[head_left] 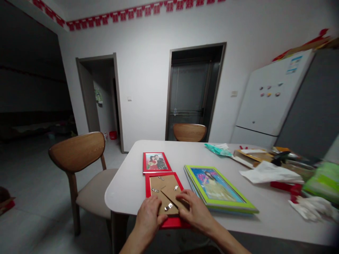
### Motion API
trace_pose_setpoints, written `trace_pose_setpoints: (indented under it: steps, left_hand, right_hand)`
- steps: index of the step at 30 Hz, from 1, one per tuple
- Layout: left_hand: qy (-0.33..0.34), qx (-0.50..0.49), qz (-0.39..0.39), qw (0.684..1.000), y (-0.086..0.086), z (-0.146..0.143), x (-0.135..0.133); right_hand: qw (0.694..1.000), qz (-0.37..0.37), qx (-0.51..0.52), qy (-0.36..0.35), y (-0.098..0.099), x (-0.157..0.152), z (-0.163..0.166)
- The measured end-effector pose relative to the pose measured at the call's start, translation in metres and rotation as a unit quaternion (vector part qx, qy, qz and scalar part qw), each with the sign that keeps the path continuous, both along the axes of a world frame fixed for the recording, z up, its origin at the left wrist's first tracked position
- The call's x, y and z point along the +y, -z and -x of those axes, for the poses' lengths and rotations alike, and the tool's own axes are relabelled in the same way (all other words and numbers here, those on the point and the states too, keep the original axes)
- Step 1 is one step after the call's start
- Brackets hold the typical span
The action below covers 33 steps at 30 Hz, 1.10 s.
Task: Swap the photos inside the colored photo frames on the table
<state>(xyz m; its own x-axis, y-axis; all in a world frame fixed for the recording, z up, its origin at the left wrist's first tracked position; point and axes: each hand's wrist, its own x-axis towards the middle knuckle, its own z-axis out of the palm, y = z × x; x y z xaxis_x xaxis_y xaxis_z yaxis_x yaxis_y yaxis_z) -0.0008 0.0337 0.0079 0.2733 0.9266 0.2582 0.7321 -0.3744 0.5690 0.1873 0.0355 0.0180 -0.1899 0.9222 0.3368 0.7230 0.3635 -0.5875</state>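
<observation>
Both hands on the face-down red frame (165, 197) at the near edge of the counter (124, 190). Left hand (148, 213) lies flat, fingers loosely together on the cardboard backing's near left corner. Right hand (194, 210) presses fingertips on the backing's fold-out stand (172, 195); neither grip is clamped on anything. A second red frame (156, 162) lies photo-up just behind, green-framed picture (219, 188) just right.

white walls (148, 63), wooden chair (79, 151), fridge (272, 98)

Dim room, edges prob. warped
</observation>
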Motion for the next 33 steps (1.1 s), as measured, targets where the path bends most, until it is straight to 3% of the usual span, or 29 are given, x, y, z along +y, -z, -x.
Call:
trace_pose_setpoints:
  steps: [5, 14, 18, 23, 33]
  left_hand:
    - [0.033, 0.009, -0.001, 0.999, -0.007, 0.008, -0.004]
    - [0.073, -0.019, -0.008, 0.997, 0.007, 0.022, -0.007]
    - [0.091, 0.002, -0.01, 0.996, 0.009, 0.026, -0.009]
    - [0.07, 0.012, 0.003, 0.997, 0.011, 0.027, -0.011]
    - [0.048, -0.007, 0.021, 0.999, 0.009, 0.026, -0.012]
  right_hand:
    - [0.999, -0.026, -0.034, -0.009, 0.008, 0.001, 0.005]
    - [0.993, -0.055, -0.098, -0.019, 0.017, 0.006, 0.011]
    - [0.988, -0.071, -0.133, -0.043, 0.014, 0.0, 0.015]
    - [0.973, -0.07, -0.179, -0.126, 0.002, -0.013, 0.026]
    - [0.967, -0.061, -0.171, -0.176, -0.005, -0.02, 0.022]
